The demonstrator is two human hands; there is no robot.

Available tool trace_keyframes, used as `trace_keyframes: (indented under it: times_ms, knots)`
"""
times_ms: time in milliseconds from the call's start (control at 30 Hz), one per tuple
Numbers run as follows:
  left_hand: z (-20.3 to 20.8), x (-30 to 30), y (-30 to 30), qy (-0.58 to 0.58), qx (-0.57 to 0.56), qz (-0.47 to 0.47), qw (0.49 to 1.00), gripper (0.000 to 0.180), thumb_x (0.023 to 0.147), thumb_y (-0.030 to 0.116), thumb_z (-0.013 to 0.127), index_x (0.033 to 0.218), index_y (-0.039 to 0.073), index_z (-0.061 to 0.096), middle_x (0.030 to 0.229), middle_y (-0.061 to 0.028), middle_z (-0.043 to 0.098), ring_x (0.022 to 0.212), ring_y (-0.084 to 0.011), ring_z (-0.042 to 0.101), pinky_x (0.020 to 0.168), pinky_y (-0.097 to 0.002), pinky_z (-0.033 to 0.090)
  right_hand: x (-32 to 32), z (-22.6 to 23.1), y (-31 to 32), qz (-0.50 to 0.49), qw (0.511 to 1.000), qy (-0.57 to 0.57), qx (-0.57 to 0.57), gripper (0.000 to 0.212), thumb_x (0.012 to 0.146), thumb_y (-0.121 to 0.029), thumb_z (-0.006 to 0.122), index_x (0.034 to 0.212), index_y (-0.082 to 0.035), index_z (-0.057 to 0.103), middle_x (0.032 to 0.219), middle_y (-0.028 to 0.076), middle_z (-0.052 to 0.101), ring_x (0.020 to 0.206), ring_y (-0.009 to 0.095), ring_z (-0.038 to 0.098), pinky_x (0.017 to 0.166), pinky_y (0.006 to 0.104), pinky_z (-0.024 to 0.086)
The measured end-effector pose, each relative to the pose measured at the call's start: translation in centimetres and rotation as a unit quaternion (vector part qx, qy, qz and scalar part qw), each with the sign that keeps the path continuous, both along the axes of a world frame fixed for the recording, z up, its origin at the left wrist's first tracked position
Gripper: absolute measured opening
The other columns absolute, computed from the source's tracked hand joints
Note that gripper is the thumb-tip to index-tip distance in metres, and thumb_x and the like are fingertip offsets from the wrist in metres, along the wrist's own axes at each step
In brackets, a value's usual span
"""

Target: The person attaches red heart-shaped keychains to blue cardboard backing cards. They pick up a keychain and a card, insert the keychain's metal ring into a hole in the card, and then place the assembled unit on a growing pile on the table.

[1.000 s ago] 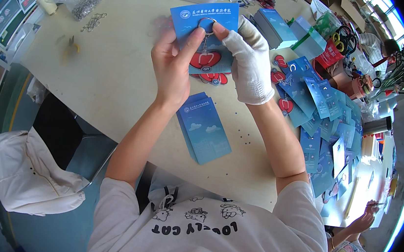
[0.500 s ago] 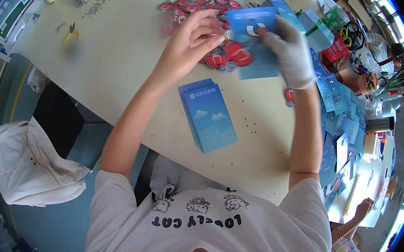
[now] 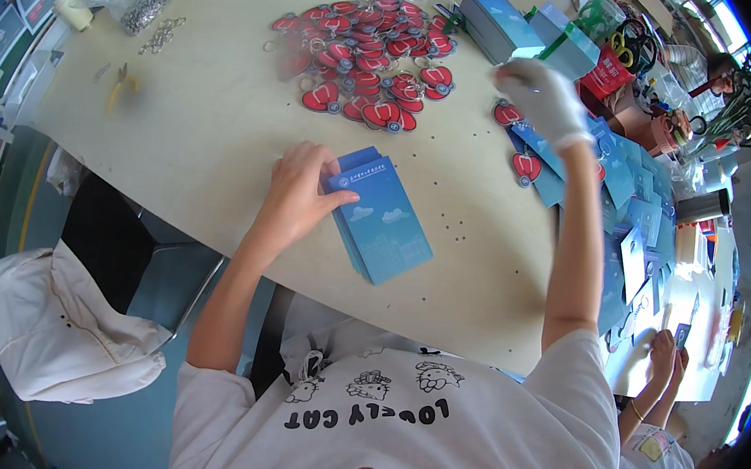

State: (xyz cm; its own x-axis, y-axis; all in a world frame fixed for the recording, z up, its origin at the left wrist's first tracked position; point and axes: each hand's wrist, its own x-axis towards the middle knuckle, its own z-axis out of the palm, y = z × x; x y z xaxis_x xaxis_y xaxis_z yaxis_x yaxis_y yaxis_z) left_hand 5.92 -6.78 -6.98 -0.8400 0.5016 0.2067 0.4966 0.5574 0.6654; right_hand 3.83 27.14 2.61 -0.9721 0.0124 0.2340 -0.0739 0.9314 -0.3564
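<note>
A small stack of blue printed cards (image 3: pixel 385 228) lies on the table before me, white clouds on the top one. My left hand (image 3: pixel 301 185), bare, has its thumb on the top card near the upper left corner, fingers curled at the stack's left edge. My right hand (image 3: pixel 545 101), in a white glove, is raised at the right above the spread of blue cards (image 3: pixel 614 182). No card shows in it; its fingers are blurred. Red keychains (image 3: pixel 526 166) rest on the cards below it. A large heap of red keychains (image 3: pixel 371 56) sits at the table's middle.
Stacked blue cards (image 3: pixel 500 28) and a ribboned box (image 3: pixel 565 46) stand at the back right. Yellow-handled pliers (image 3: pixel 122 87) and a bag of metal rings (image 3: pixel 143 7) lie at left. A co-worker's hands (image 3: pixel 667 355) hold a dark card at far right.
My left hand has come down from the keychain heap to the card stack. My gloved right hand has moved right, and the blue card it held with a keychain is gone from it.
</note>
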Motion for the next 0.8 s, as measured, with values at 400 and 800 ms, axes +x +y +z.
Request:
trace_keyframes:
  times_ms: [400, 800]
  knots:
    - [3.2, -2.2, -2.1, -0.256, 0.228, -0.024, 0.939, 0.013, 0.084, 0.011, 0.068, 0.089, 0.005, 0.057, 0.082, 0.0024, 0.061, 0.076, -0.0035, 0.053, 0.069, -0.0198, 0.041, -8.1, -6.5, -5.3, 0.006, 0.989, -0.137, -0.051, 0.035, 0.076, -0.038, 0.064, 0.103, -0.016, 0.07, 0.101, 0.009, 0.068, 0.097, 0.026, 0.063, 0.086, 0.034, 0.049]
    - [6.6, -9.8, 1.5, 0.067, 0.429, 0.122, 0.892, 0.013, 0.089, 0.007, 0.062, 0.097, -0.003, 0.061, 0.09, -0.0041, 0.063, 0.082, -0.0082, 0.058, 0.076, -0.0221, 0.046, -6.5, -1.9, -5.7, 0.128, 0.934, -0.153, -0.297, 0.018, 0.076, -0.015, 0.07, 0.092, -0.007, 0.074, 0.086, 0.004, 0.072, 0.072, 0.008, 0.063, 0.067, 0.0242, 0.051]
